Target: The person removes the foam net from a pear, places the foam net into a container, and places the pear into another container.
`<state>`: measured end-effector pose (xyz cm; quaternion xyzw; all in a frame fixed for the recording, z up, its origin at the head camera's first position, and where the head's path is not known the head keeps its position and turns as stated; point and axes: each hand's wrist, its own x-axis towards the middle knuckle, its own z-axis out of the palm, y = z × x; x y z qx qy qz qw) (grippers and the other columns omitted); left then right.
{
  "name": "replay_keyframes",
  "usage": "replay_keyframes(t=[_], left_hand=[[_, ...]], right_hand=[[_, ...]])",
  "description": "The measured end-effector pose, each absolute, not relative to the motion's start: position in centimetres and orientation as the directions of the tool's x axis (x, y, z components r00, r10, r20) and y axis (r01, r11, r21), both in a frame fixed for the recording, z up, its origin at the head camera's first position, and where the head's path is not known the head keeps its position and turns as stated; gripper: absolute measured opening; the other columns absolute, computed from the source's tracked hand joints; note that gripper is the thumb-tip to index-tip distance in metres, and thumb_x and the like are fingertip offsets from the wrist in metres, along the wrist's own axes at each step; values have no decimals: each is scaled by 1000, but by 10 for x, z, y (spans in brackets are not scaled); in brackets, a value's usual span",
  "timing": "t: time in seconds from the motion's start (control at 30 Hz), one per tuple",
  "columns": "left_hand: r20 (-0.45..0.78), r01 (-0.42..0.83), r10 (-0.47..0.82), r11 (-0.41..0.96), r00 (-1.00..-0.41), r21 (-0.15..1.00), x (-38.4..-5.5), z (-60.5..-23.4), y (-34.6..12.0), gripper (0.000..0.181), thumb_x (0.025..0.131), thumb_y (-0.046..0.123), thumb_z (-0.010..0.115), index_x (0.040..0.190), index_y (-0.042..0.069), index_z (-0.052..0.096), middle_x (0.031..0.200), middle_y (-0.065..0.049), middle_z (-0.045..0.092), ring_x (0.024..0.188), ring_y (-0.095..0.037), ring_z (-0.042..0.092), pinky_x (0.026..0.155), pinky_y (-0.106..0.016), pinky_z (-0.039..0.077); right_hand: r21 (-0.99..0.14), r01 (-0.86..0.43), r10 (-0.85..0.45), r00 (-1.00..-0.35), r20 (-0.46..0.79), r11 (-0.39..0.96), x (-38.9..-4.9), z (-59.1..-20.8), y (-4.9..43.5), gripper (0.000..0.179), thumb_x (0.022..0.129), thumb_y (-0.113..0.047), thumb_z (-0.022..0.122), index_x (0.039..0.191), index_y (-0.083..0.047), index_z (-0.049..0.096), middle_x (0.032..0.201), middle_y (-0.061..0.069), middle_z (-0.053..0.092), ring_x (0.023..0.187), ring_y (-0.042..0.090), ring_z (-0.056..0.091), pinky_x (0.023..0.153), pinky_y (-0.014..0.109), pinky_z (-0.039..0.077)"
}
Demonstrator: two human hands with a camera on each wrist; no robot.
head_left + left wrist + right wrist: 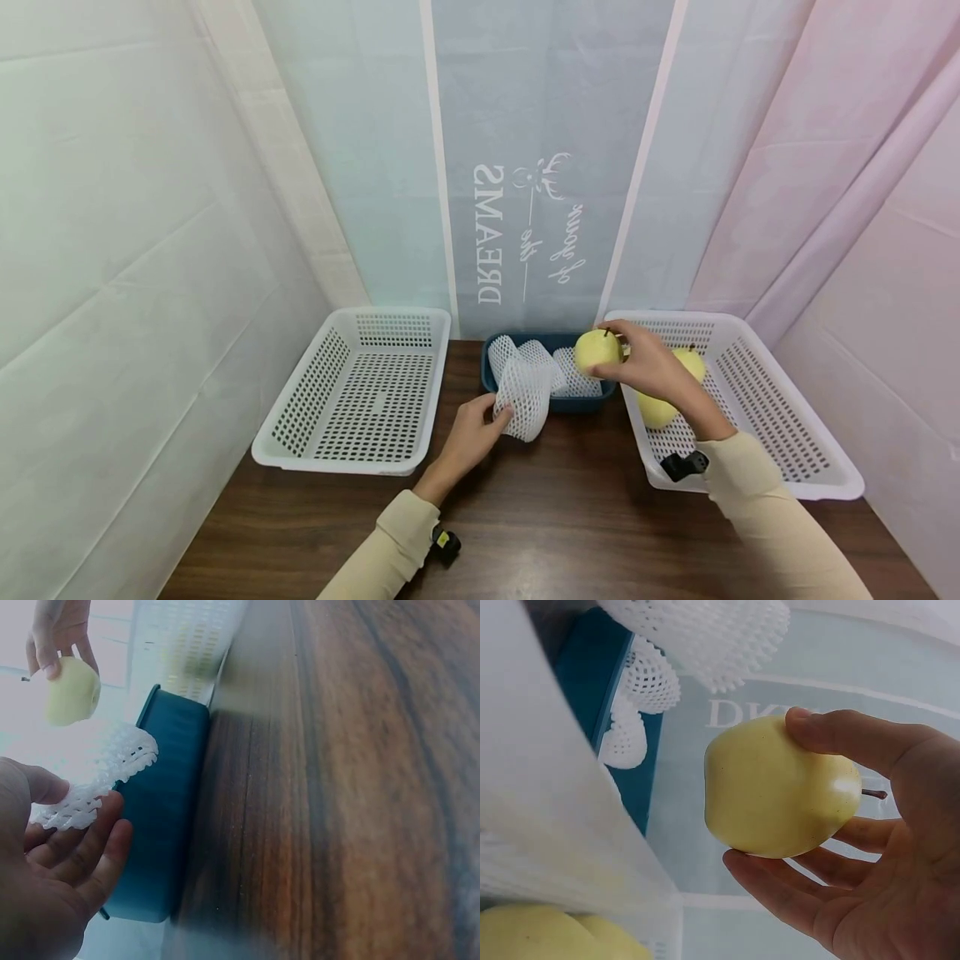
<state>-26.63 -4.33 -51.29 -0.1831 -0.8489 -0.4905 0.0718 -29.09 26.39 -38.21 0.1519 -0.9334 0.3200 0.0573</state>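
My left hand (471, 433) pinches a white foam net sleeve (525, 402) by its near edge, just in front of the blue bin (581, 407). In the left wrist view the thumb lies on one side of the foam net sleeve (112, 754) and fingers on the other. With thumb and fingers my right hand (651, 363) grips a yellow-green pear (597, 353) above the bin's right part. The right wrist view shows that pear (772, 787) with its stem toward the palm. More foam net sleeves (577, 377) lie in the bin.
A white perforated basket (382, 400) without fruit stands at the left. At the right, another white basket (780, 417) holds pears (657, 412), partly hidden by my right arm. The brown wooden table (555, 517) runs along the front, and a printed curtain (540, 100) hangs behind.
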Motion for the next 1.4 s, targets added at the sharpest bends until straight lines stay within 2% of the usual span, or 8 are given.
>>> replay_keyframes(t=[0.23,0.43,0.67,0.87,0.97,1.13,1.4], left_hand=[[320,392,231,447,-919,804,-269,-510,-42,14,106,24,67,107,12,74,99,-3,71,78,-9,58,72,-24,50],[315,397,249,434,-916,809,-271,-507,-39,14,106,24,67,107,11,72,95,-3,68,75,-16,58,69,-23,48],[316,396,245,442,-916,805,-275,-502,-36,12,106,23,67,106,12,71,90,-2,64,72,-12,56,66,-22,47],[312,393,246,442,-918,806,-278,-501,-32,15,106,24,67,97,12,67,83,-1,58,68,-8,53,64,-22,45],[316,392,240,432,-918,812,-279,-500,-30,15,106,23,67,96,11,66,81,-1,57,66,-5,51,63,-21,44],[320,393,236,410,-918,823,-281,-499,-28,14,106,23,66,100,10,68,80,-1,58,64,-5,49,61,-21,44],[324,396,239,388,-915,832,-284,-493,-23,15,107,24,65,98,12,62,75,3,54,60,-4,47,58,-21,42]], right_hand=[[-583,-299,-232,-954,188,756,-293,-384,271,76,87,-35,89,146,0,57,144,26,62,128,47,58,96,61,53],[-561,-276,-216,-961,172,780,-293,-384,281,80,88,-35,88,150,2,53,146,30,60,129,50,58,96,63,54],[-548,-250,-193,-968,161,798,-296,-385,292,81,88,-38,88,149,2,54,139,31,62,122,48,60,92,61,54],[-549,-239,-184,-971,155,801,-296,-385,299,80,88,-37,88,148,2,54,138,33,63,122,50,60,93,62,52],[-549,-234,-178,-972,154,802,-296,-386,302,79,88,-36,88,148,2,54,138,32,63,122,48,61,92,59,53],[-545,-214,-166,-977,136,811,-298,-388,309,81,88,-38,87,150,2,52,138,34,62,120,49,62,82,51,58],[-524,-206,-159,-978,133,827,-299,-386,318,82,89,-39,86,149,5,51,138,36,61,122,52,60,97,67,49]])
